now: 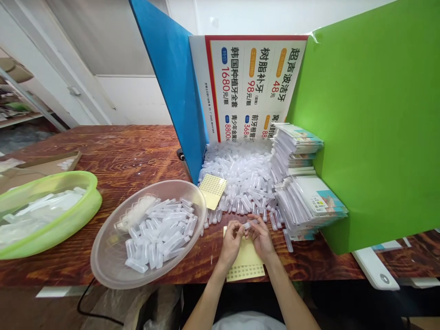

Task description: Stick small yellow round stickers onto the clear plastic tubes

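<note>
Between the fingertips of my left hand [233, 238] and my right hand [260, 236] is a small translucent plastic tube [250, 224]. Both hands are closed in a pinch on it, above a yellow sticker sheet [245, 263] with rows of small round stickers along its near edge. Just beyond my hands lies a large heap of similar tubes [240, 169]. A second sticker sheet [213, 190] rests on the heap's left side. One loose tube [288, 240] lies on the table to the right of my right hand.
Left of my hands, a clear plastic basin [103, 256] holds many tubes. Farther left stands a green basin [92, 192] with bags in it. Stacks of printed cards [309, 197] lean by a green panel [371, 114]. A blue panel [172, 78] and a printed board [254, 82] enclose the heap.
</note>
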{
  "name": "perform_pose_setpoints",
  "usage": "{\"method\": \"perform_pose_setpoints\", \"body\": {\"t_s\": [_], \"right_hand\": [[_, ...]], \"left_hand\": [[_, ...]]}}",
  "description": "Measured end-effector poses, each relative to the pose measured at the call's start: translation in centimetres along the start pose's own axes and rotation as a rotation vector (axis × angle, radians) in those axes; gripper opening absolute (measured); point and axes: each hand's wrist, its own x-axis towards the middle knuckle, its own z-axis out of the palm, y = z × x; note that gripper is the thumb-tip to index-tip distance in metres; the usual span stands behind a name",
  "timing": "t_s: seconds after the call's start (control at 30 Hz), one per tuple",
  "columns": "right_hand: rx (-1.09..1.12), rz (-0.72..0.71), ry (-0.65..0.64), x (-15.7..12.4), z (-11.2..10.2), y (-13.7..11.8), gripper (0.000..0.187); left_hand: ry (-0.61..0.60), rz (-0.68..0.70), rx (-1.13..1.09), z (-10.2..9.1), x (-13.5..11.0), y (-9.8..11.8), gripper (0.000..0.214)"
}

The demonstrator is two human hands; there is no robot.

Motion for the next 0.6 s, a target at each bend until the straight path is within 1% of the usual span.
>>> {"method": "perform_pose_setpoints", "body": {"t_s": [0.27,0.6], "right_hand": [[-0.008,-0.001,-0.019,-0.05,0.03,0.01,0.033],[-0.025,-0.003,-0.010,-0.05,0.00,0.08,0.033]], "left_hand": [[0.008,-0.014,0.000,0.06,0.07,-0.07,0.044],[0.001,-0.022,0.014,-0.02,-0.02,0.18,0.042]]}}
